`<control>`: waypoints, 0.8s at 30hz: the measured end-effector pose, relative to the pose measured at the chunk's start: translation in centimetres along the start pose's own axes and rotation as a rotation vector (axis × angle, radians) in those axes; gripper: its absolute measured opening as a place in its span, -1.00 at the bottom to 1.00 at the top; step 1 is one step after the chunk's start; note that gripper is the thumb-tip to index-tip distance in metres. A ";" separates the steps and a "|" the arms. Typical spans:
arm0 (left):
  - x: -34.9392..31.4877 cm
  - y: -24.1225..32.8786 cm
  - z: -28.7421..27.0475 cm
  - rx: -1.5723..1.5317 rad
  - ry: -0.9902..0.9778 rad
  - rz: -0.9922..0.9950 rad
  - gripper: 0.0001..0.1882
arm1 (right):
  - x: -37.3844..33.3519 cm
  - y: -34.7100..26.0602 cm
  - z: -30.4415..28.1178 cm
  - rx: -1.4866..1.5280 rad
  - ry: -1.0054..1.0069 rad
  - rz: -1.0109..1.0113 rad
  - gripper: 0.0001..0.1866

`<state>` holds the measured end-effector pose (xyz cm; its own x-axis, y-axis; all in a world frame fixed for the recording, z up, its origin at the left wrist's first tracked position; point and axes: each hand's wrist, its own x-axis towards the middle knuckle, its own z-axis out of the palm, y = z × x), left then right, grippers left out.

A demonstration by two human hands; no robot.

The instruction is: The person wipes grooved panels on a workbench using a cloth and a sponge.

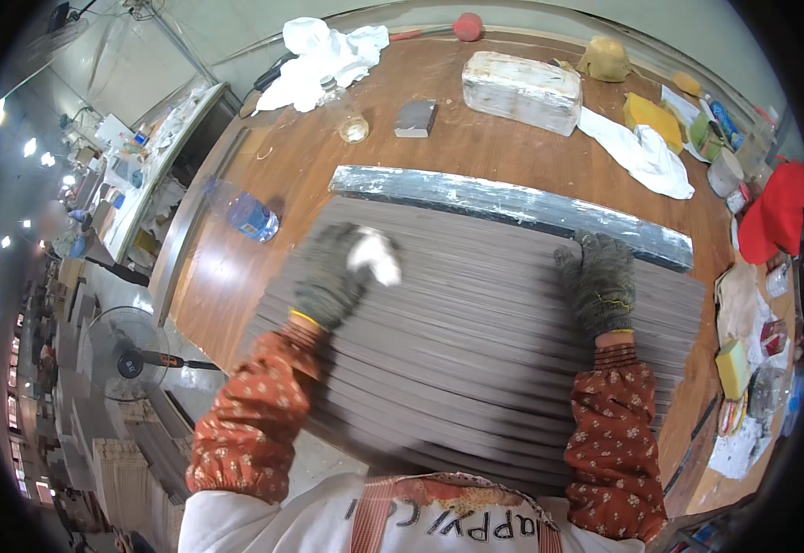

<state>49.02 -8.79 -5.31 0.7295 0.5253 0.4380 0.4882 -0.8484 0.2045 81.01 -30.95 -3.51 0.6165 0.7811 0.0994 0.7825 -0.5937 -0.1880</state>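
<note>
1. Down on the brown wooden table (476,157) lies a wide stack of long, dark grey, flat strips (476,341), fanned so that each edge shows; it reaches from the middle of the table to its near edge.
2. Left hand (333,276), in a grey knitted glove, rests on the left part of the stack and is clenched on a small white cloth wad (374,255), which is blurred, so how tightly is hard to tell.
3. Right hand (600,281), also gloved in grey, lies flat and released, fingers spread, on the far right part of the stack, just short of a long grey board with scuffed pale paint (513,205) that lies across the stack's far end.
4. Beyond the board sit a white-smeared rectangular block (522,90), a small dark grey sanding block (416,118) and a crumpled white rag (324,57).
5. At the table's left edge lies a clear plastic bottle with a blue label (245,215).
</note>
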 end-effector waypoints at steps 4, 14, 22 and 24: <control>0.1 -5.9 -5.0 -0.158 -0.237 -0.866 -0.64 | 0.0 -0.2 0.5 0.052 0.109 -0.062 -0.51; -2.2 15.1 0.1 -0.063 -0.133 0.557 -0.63 | -0.1 0.3 -0.1 -0.034 0.032 -0.026 -0.44; -6.7 -5.1 -4.4 0.248 0.131 -0.239 -0.67 | -0.3 -0.7 -0.1 -0.043 0.032 -0.007 -0.46; -4.6 -4.7 -8.8 -0.469 -0.076 -1.230 -0.55 | -0.3 -0.4 0.4 -0.054 0.070 -0.034 -0.45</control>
<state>39.15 -7.77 -0.58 -0.0360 0.9539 -0.2979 0.6475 0.2493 0.7201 80.44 -30.90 -3.87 0.5923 0.7868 0.1736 0.8057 -0.5778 -0.1301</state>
